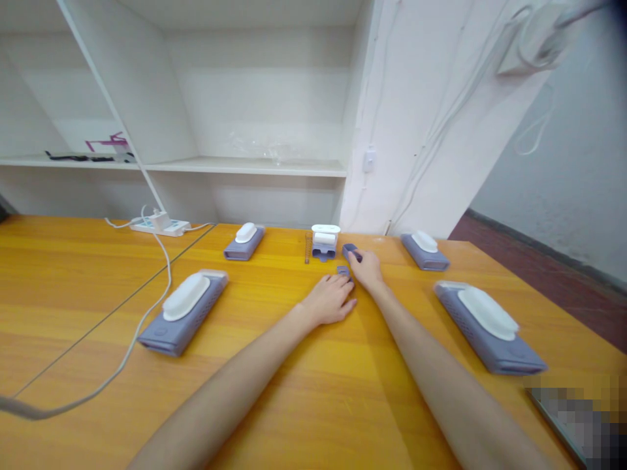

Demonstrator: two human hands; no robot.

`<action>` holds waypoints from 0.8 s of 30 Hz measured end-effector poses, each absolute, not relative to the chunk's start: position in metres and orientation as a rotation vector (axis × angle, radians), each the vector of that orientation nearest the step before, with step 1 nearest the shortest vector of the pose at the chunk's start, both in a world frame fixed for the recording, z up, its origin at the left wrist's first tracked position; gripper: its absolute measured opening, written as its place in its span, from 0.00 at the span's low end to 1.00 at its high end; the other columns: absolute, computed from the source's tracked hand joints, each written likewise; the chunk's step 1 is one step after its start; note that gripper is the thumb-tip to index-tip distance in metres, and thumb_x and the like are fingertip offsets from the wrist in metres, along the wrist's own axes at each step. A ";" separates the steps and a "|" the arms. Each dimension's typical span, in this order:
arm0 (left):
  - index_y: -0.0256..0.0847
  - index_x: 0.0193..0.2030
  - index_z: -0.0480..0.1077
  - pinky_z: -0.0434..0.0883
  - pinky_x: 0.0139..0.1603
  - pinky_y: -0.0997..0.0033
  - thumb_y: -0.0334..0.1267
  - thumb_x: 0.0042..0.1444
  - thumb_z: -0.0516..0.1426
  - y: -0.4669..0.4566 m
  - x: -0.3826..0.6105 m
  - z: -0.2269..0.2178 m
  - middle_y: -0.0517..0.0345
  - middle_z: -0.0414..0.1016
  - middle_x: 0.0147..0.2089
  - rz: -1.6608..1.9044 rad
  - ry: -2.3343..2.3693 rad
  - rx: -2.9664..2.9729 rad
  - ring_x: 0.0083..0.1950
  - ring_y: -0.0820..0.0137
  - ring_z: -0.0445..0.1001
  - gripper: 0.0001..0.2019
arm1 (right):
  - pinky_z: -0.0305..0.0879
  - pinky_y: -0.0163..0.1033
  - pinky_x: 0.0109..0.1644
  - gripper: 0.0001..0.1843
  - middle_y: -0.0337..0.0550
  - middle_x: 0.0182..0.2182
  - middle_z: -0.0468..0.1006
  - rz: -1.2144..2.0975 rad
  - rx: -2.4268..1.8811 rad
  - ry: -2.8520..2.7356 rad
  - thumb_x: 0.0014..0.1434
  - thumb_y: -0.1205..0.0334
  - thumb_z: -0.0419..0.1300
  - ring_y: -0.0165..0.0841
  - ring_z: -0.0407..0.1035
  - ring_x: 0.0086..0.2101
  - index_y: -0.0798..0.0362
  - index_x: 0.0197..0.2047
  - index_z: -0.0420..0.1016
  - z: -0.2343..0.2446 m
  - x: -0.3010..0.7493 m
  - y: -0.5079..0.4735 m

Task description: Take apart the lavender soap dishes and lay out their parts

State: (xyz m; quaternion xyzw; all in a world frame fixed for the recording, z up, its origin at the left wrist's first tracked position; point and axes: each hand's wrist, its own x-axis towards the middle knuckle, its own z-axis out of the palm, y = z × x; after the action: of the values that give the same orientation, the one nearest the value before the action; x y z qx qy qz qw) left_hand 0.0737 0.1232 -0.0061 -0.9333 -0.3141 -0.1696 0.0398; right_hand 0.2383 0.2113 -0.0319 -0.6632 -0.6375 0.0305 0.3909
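Observation:
My left hand point(330, 300) lies palm down on the wooden table, thumb apart, its fingertips at a small ribbed purple-grey plastic piece point(344, 270). Just beyond it, my right hand point(368, 267) grips a purple-grey hollow plastic part point(349, 250) by its near end. The fingers partly cover both pieces. Behind my left hand stands a white and purple-grey plastic unit point(325, 240) with a white oval top. Left of that unit is a thin brown strip point(307, 249), too small to make out.
Purple-grey cases with white oval parts lie on both sides: near left point(179, 313), far left point(243, 241), far right point(425, 251) and near right point(490, 326). A white cable point(164, 281) crosses the left side from a power strip point(161, 225). White shelves point(245, 166) stand behind.

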 end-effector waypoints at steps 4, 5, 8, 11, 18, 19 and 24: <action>0.38 0.45 0.67 0.65 0.52 0.63 0.43 0.62 0.46 0.128 0.071 -0.005 0.48 0.70 0.44 -0.463 -1.064 -2.807 0.50 0.63 0.68 0.14 | 0.61 0.38 0.52 0.16 0.48 0.46 0.75 0.102 -1.557 -1.685 0.55 0.61 0.56 0.35 0.68 0.46 0.55 0.47 0.73 -0.038 0.234 0.209; 0.38 0.43 0.68 0.66 0.51 0.63 0.42 0.62 0.46 0.129 0.069 -0.004 0.49 0.70 0.44 -0.446 -1.088 -2.790 0.49 0.63 0.68 0.13 | 0.62 0.38 0.51 0.17 0.48 0.45 0.75 0.101 -1.542 -1.677 0.54 0.60 0.57 0.35 0.68 0.45 0.54 0.47 0.72 -0.039 0.234 0.208; 0.39 0.40 0.69 0.67 0.49 0.65 0.41 0.62 0.47 0.133 0.065 -0.003 0.50 0.70 0.44 -0.388 -1.145 -2.762 0.48 0.64 0.69 0.12 | 0.64 0.40 0.45 0.15 0.47 0.39 0.75 0.088 -1.541 -1.612 0.52 0.57 0.59 0.36 0.68 0.40 0.55 0.42 0.70 -0.042 0.236 0.207; 0.39 0.42 0.68 0.67 0.48 0.66 0.39 0.62 0.49 0.135 0.063 -0.003 0.51 0.72 0.44 -0.372 -1.181 -2.742 0.47 0.64 0.69 0.09 | 0.64 0.40 0.41 0.11 0.45 0.34 0.73 0.070 -1.548 -1.563 0.51 0.55 0.60 0.35 0.67 0.35 0.53 0.35 0.69 -0.044 0.238 0.208; 0.42 0.49 0.66 0.61 0.47 0.61 0.27 0.60 0.46 0.140 0.055 -0.003 0.54 0.75 0.41 -0.404 -1.165 -2.663 0.46 0.64 0.69 0.14 | 0.64 0.40 0.42 0.09 0.45 0.33 0.75 0.121 -1.504 -1.569 0.51 0.55 0.61 0.35 0.69 0.35 0.53 0.32 0.73 -0.040 0.238 0.210; 0.43 0.51 0.65 0.61 0.47 0.61 0.27 0.60 0.46 0.141 0.054 -0.003 0.54 0.76 0.41 -0.394 -1.173 -2.654 0.46 0.63 0.69 0.15 | 0.64 0.40 0.43 0.09 0.45 0.34 0.76 0.131 -1.502 -1.578 0.52 0.56 0.61 0.35 0.69 0.35 0.52 0.33 0.74 -0.040 0.237 0.210; 0.40 0.49 0.67 0.60 0.47 0.60 0.25 0.58 0.46 0.149 0.051 -0.005 0.52 0.76 0.42 -0.333 -1.233 -2.614 0.45 0.63 0.70 0.16 | 0.63 0.40 0.46 0.15 0.46 0.39 0.77 0.084 -1.562 -1.573 0.55 0.55 0.58 0.37 0.70 0.40 0.53 0.44 0.73 -0.037 0.233 0.204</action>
State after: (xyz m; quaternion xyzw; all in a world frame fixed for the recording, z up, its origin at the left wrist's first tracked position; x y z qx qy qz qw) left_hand 0.0511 0.1487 -0.0052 -0.8924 -0.4210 -0.1139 0.1159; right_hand 0.2334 0.2036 -0.0366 -0.6305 -0.6349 0.0340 0.4452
